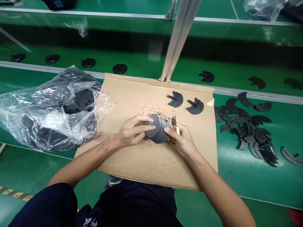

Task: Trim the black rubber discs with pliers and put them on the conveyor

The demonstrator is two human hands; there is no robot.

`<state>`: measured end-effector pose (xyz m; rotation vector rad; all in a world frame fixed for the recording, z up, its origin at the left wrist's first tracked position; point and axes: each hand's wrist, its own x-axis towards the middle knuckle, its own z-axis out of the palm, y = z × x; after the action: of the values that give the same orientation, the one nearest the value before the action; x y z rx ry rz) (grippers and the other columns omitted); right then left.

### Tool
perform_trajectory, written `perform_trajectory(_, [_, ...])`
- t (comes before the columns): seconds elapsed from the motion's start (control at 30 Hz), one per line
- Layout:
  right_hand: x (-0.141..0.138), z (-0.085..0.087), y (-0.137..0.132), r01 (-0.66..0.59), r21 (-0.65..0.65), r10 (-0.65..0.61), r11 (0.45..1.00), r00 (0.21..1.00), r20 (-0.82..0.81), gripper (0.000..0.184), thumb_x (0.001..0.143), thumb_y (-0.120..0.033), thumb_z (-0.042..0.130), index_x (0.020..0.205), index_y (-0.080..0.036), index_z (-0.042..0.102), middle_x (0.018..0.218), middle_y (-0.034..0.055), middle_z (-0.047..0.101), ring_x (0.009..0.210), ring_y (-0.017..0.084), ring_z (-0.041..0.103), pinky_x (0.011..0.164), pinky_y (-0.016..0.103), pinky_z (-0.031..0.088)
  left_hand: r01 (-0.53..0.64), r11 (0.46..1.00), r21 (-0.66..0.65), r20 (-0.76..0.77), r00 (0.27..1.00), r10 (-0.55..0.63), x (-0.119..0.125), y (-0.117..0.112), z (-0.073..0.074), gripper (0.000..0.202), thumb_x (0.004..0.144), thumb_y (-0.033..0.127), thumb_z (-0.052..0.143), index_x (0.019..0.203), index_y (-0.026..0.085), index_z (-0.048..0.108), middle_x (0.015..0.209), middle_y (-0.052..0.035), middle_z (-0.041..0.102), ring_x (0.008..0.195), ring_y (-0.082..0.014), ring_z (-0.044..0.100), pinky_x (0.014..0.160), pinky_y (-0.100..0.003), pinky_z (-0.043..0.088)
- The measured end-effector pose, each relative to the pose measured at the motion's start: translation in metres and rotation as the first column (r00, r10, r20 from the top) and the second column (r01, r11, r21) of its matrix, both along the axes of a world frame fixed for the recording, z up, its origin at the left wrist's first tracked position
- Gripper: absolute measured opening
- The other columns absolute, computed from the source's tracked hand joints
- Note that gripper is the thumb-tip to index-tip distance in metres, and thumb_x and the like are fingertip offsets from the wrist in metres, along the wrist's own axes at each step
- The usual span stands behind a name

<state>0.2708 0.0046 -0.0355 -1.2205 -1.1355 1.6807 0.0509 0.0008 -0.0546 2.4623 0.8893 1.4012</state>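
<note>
Together at center frame, the left hand (pixel 133 130) and right hand (pixel 182 140) clamp a stack of curved black pieces (pixel 155 129), the right also gripping yellow-handled side cutters (pixel 174 125). Black crumbs (pixel 161 115) litter the cardboard sheet (pixel 189 164) beneath; two pieces (pixel 175 99) lie upper right on it, more (pixel 246 126) heap on the green tabletop (pixel 239 179) at right, and a bulging plastic bag (pixel 47 116) sits left.

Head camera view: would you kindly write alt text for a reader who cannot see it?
The left hand grips a stack of curved black parts while the right hand holds yellow-handled pliers against it, above cardboard strewn with black bits. More parts lie on the green bench and in a plastic bag.
</note>
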Motion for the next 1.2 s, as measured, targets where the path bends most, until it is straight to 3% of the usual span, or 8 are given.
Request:
perform_trajectory(0.13, [0.0,-0.001,-0.001,-0.017,0.008,0.017,1.0,1.0,0.003,0.042,0.07,-0.05,0.082,0.066,-0.019,0.054,0.058,-0.0062,0.045,0.053,0.009,0.039,0.05,0.024,0.031,0.077,0.982,-0.173,0.065,0.996,-0.067,0.002,-0.003,0.0,0.028,0.101,0.032,0.048,0.113,0.019,0.07,0.116,-0.0125,0.067,0.11,-0.0214,0.065,0.094,-0.041,0.059])
perform_trajectory(0.27, [-0.001,0.0,-0.003,-0.043,0.075,0.039,0.996,0.997,0.062,0.037,0.076,-0.047,0.079,0.068,-0.019,0.056,0.063,-0.0055,0.044,0.058,0.009,0.037,0.055,0.025,0.03,0.019,0.97,-0.243,0.092,0.996,0.004,0.007,-0.006,-0.001,0.015,0.094,0.024,0.063,0.108,0.02,0.068,0.108,-0.0086,0.066,0.104,-0.0182,0.065,0.092,-0.035,0.059])
perform_trajectory(0.4, [-0.001,0.002,-0.005,-0.071,0.118,0.051,0.99,0.984,0.168,0.037,0.079,-0.05,0.076,0.071,-0.02,0.056,0.065,-0.0044,0.045,0.06,0.011,0.038,0.057,0.026,0.032,-0.035,0.944,-0.328,0.068,0.996,0.061,0.008,-0.007,-0.001,0.045,0.091,0.027,0.067,0.134,0.02,0.057,0.125,-0.0124,0.062,0.121,-0.0231,0.06,0.104,-0.041,0.054])
perform_trajectory(0.6, [0.0,0.001,-0.007,-0.063,0.181,0.024,0.982,0.977,0.21,0.038,0.081,-0.054,0.073,0.075,-0.02,0.057,0.064,-0.0045,0.043,0.06,0.011,0.036,0.057,0.026,0.033,0.09,0.836,-0.541,0.143,0.99,-0.014,0.007,-0.009,-0.003,0.05,0.095,0.027,0.061,0.143,0.023,0.051,0.135,-0.0099,0.064,0.122,-0.0217,0.063,0.106,-0.037,0.054])
perform_trajectory(0.8, [-0.002,0.0,-0.008,-0.076,0.28,0.01,0.957,0.973,0.229,0.034,0.083,-0.05,0.073,0.076,-0.02,0.058,0.065,-0.0046,0.045,0.058,0.01,0.037,0.056,0.025,0.036,0.23,0.697,-0.679,0.338,0.941,0.02,0.011,-0.012,-0.006,0.044,0.094,0.025,0.063,0.137,0.023,0.057,0.13,-0.0081,0.067,0.116,-0.0179,0.066,0.098,-0.028,0.057])
perform_trajectory(0.93, [-0.001,0.002,-0.006,-0.118,0.338,0.021,0.934,0.961,0.277,0.028,0.085,-0.047,0.072,0.081,-0.021,0.063,0.07,-0.0024,0.056,0.062,0.012,0.049,0.058,0.025,0.043,0.239,0.716,-0.656,0.356,0.934,0.015,0.01,-0.012,-0.005,0.044,0.093,0.023,0.065,0.136,0.023,0.058,0.131,-0.0082,0.068,0.12,-0.0183,0.066,0.1,-0.028,0.056])
perform_trajectory(1.07, [0.002,0.0,-0.004,-0.127,0.406,-0.011,0.905,0.947,0.321,0.021,0.085,-0.04,0.074,0.089,-0.021,0.066,0.074,-0.0015,0.063,0.063,0.012,0.054,0.061,0.025,0.047,0.182,0.781,-0.597,0.237,0.97,-0.046,0.01,-0.013,0.0,0.045,0.093,0.02,0.064,0.138,0.022,0.059,0.133,-0.009,0.068,0.122,-0.0195,0.066,0.106,-0.032,0.054])
perform_trajectory(1.2, [0.001,-0.002,-0.005,-0.17,0.465,-0.018,0.868,0.928,0.373,0.021,0.086,-0.04,0.072,0.083,-0.02,0.066,0.07,-0.0013,0.062,0.06,0.012,0.053,0.058,0.026,0.046,0.151,0.828,-0.539,0.134,0.987,-0.093,0.011,-0.016,0.001,0.046,0.092,0.018,0.064,0.138,0.021,0.058,0.128,-0.0098,0.071,0.114,-0.0184,0.069,0.099,-0.03,0.057])
